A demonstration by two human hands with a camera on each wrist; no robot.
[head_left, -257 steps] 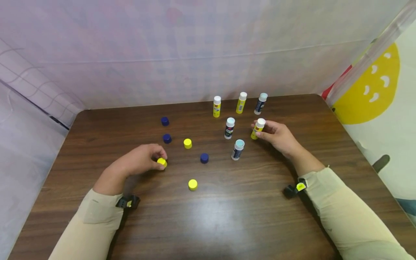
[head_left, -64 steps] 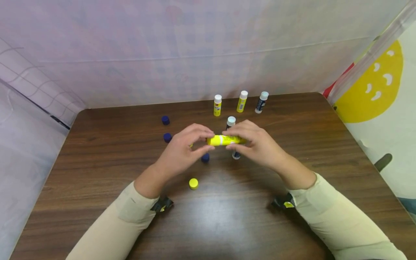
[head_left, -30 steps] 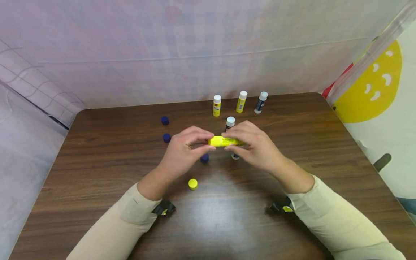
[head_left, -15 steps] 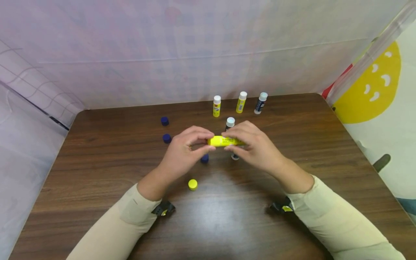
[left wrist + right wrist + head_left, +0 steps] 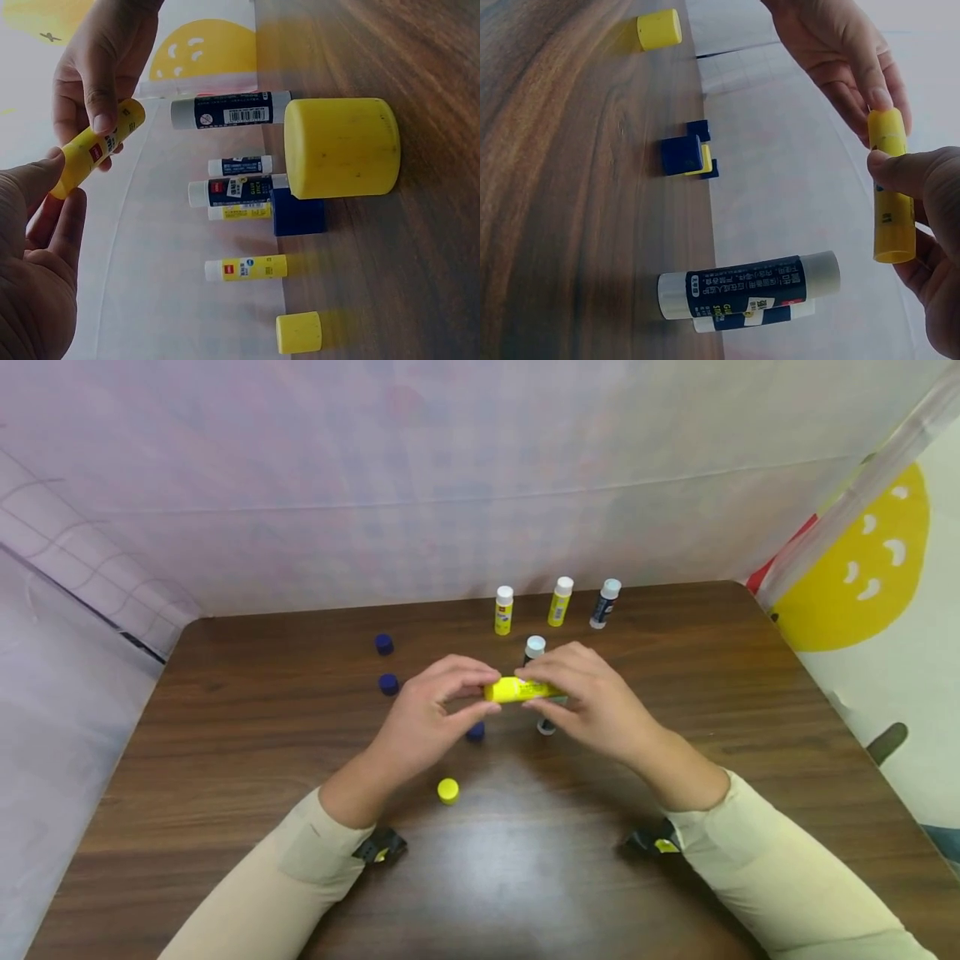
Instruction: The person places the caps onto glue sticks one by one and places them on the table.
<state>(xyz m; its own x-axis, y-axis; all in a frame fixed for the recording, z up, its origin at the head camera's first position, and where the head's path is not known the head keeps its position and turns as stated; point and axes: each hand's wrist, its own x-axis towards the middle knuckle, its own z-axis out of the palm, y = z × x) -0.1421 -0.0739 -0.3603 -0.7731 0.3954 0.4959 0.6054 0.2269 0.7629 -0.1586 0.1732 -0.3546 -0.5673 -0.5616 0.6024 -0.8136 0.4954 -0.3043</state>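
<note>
Both hands hold one yellow glue stick (image 5: 525,689) level above the middle of the table. My left hand (image 5: 423,718) pinches its capped end between thumb and fingers. On the body, my right hand (image 5: 603,706) grips with thumb and fingertips. The left wrist view shows the yellow glue stick (image 5: 86,154) tilted, its yellow cap end at the left fingertips. In the right wrist view, the yellow glue stick (image 5: 895,225) shows its bottom end past the right thumb. Beneath the hands stand a navy glue stick (image 5: 547,726) and a navy cap (image 5: 475,732), both partly hidden.
Uncapped sticks stand at the back: two yellow glue sticks (image 5: 503,612) and a navy glue stick (image 5: 604,604). Another navy glue stick (image 5: 534,648) is behind the right hand. Two navy caps (image 5: 385,645) lie left, a yellow cap (image 5: 447,791) in front. The left hand hides another yellow cap (image 5: 298,333).
Earlier, the left hand held a yellow cap apart from the stick in the right hand. The two came together, and the white band between them has gone from sight. Little moved in the last second.
</note>
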